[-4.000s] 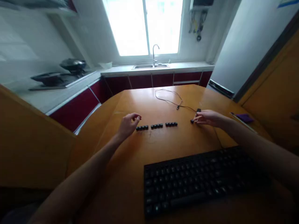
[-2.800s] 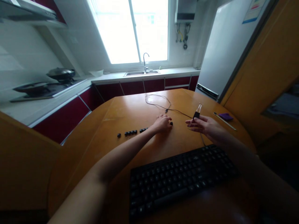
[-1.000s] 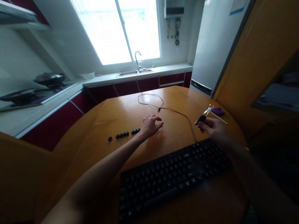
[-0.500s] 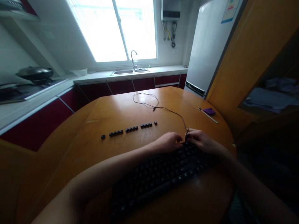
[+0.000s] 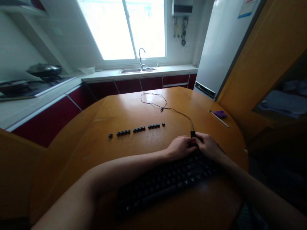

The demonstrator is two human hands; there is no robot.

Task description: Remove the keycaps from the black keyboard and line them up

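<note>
A black keyboard (image 5: 172,179) lies slantwise on the table in front of me, partly covered by my forearms. Over its far right corner, my right hand (image 5: 209,147) pinches a small black tool, apparently a keycap puller (image 5: 192,134), its dark block showing above the fingertips. My left hand (image 5: 180,147) meets it from the left, fingers curled in close to the puller; what they grip is hidden. From behind the hands a thin black cable (image 5: 178,112) runs back to a loop. A broken row of black keycaps (image 5: 139,129) lies beyond my left forearm.
On the right of the wooden table (image 5: 115,111) lie a thin white stick (image 5: 219,119) and a purple piece (image 5: 220,114). The cable's plug (image 5: 162,109) rests near the loop. Behind are a sink (image 5: 130,70), a fridge (image 5: 218,48) and a stove with a pan (image 5: 44,69).
My left hand has moved in against my right. Thin metal prongs stuck up from my right fingers before; now the puller's dark block shows there. The whole view has shifted slightly.
</note>
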